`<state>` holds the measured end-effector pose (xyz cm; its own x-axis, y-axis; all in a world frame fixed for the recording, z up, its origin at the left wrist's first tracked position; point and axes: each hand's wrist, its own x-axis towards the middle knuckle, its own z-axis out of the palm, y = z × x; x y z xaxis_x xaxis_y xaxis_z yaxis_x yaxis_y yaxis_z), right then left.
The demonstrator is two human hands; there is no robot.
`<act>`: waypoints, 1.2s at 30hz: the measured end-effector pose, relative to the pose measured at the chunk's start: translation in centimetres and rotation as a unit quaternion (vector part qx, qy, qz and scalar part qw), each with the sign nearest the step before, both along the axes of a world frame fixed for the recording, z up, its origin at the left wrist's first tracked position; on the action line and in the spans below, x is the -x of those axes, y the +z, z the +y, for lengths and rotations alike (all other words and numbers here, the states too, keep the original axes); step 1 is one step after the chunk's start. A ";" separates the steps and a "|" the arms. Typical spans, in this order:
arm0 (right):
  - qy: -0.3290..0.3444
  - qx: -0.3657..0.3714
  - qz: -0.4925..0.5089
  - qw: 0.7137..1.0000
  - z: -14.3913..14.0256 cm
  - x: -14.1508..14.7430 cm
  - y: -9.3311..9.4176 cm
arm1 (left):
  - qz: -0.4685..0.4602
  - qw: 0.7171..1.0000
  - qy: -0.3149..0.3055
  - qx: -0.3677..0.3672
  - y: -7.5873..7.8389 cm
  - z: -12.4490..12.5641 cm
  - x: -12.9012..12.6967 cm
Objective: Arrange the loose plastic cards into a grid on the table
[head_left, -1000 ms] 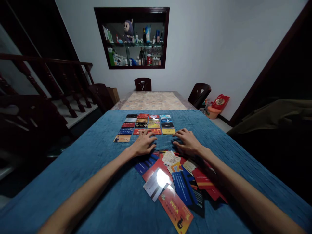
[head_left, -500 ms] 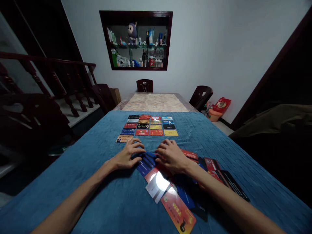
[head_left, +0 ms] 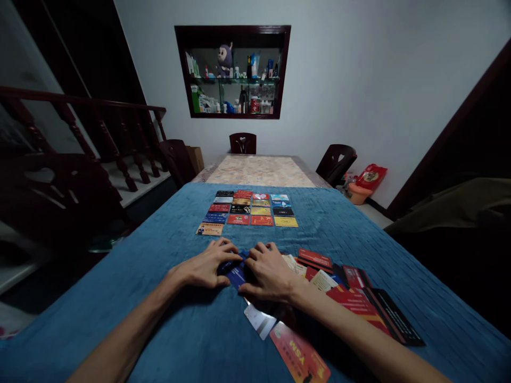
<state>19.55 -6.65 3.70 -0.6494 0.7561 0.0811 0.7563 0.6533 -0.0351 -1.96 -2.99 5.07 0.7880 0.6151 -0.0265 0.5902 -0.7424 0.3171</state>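
Fingers and thumb of my left hand (head_left: 209,264) are bent around the left part of a blue card (head_left: 236,277) low on the cloth. My right hand (head_left: 271,272) lies palm down over the loose pile, its fingers apart and its thumb by the blue card's right edge. Beneath my right wrist are a silver-white card (head_left: 260,321) and an orange-red card (head_left: 299,351). Right of that hand spread red cards (head_left: 315,259) and a black card (head_left: 397,316). Farther off, several cards are laid out in columns, with a tan card (head_left: 210,229) nearest on the left.
A blue cloth (head_left: 159,330) covers the near part of the table, and the patterned tabletop (head_left: 255,170) shows beyond. Dark chairs (head_left: 337,162) stand around it. A wall cabinet (head_left: 235,72) hangs behind, a stair railing (head_left: 99,127) runs left.
My right hand has flattened and shifted down over the pile, thumb stretched left. More cards show to its right. My left hand stays at the blue card, and the view has turned slightly left.
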 end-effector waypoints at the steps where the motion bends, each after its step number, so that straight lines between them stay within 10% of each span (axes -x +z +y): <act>1: 0.003 -0.001 -0.001 1.000 0.0 0.1 0.1 | 0.002 1.000 0.002 0.003 0.0 0.0 0.0; 36: -0.002 -0.018 0.015 1.000 -0.4 0.2 -0.1 | -0.056 0.998 -0.030 -0.016 -0.9 0.6 0.6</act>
<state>19.37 -7.01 3.56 -0.6432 0.7549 0.1281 0.7578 0.6516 -0.0347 -2.52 -2.37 4.15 0.8203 0.5659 0.0824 0.5069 -0.7863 0.3534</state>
